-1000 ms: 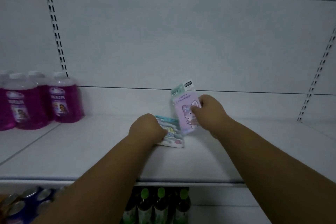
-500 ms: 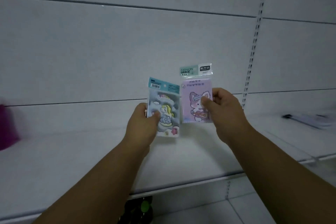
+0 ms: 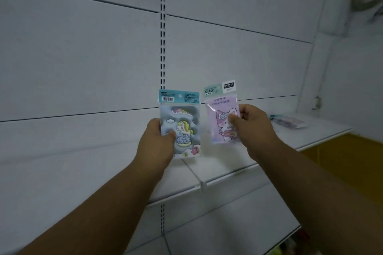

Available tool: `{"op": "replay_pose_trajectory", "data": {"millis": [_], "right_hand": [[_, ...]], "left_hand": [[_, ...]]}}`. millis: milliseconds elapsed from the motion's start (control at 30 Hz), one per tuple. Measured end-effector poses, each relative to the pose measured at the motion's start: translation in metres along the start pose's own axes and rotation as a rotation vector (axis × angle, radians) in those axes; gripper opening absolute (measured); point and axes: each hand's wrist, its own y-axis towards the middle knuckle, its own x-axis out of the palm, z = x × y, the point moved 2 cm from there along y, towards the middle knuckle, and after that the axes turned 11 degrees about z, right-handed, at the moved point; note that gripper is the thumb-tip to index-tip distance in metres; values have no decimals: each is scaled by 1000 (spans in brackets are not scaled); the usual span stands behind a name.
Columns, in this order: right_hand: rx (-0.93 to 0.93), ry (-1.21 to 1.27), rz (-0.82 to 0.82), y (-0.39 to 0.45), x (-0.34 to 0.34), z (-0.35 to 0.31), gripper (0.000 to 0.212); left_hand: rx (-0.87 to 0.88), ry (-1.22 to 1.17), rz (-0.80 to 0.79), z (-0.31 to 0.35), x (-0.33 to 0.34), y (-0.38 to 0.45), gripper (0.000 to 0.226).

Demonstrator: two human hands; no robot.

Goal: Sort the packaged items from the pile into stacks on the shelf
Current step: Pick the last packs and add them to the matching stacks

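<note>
Pale blue and pale pink, two flat packets are held up side by side above the shelf [image 3: 228,174], neither yet set down. The left hand [image 3: 157,141] pinches the blue packet [image 3: 179,124], the one with a unicorn picture, by its lower left edge, thumb on the front. The right hand [image 3: 251,128] grips the pink packet [image 3: 222,118], which shows a rabbit-like figure, along its right side. Both packets stand upright with their header cards on top, close together but not touching.

Farther along the shelf to the right lie a few flat packets [image 3: 289,121], blurred; whether they are a sorted stack or loose pieces cannot be told. The pile itself is out of view, so how much remains is unknown.

As a judgement, the work looks to be early or midway: the shelf under the hands is bare, two different designs are in hand, and each likely needs its own stack. Placing both is still to do.
</note>
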Motion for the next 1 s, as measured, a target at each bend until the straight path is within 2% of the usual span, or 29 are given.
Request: {"op": "replay_pose_trajectory", "data": {"millis": [133, 267, 400, 567, 633, 800, 933, 1000], "right_hand": [[53, -139, 10, 67, -10, 30, 12], [-49, -358, -19, 128, -4, 57, 24], [-40, -475, -41, 174, 6, 85, 13], [80, -553, -276, 208, 18, 117, 27], [71, -633, -352, 214, 22, 125, 29], [-205, -938, -414, 216, 31, 136, 40], [-388, -926, -407, 216, 24, 144, 35], [-470, -823, -408, 220, 14, 141, 25]], "left_hand": [[-85, -4, 12, -2, 57, 18, 14], [-175, -63, 13, -2, 102, 51, 22], [-223, -84, 1, -7, 136, 74, 18], [-289, -61, 31, -12, 168, 83, 14], [-319, -77, 35, -14, 177, 84, 13], [-338, -103, 127, -16, 194, 77, 12], [-328, -111, 172, -11, 209, 65, 13], [-317, -120, 178, -8, 220, 59, 14]]}}
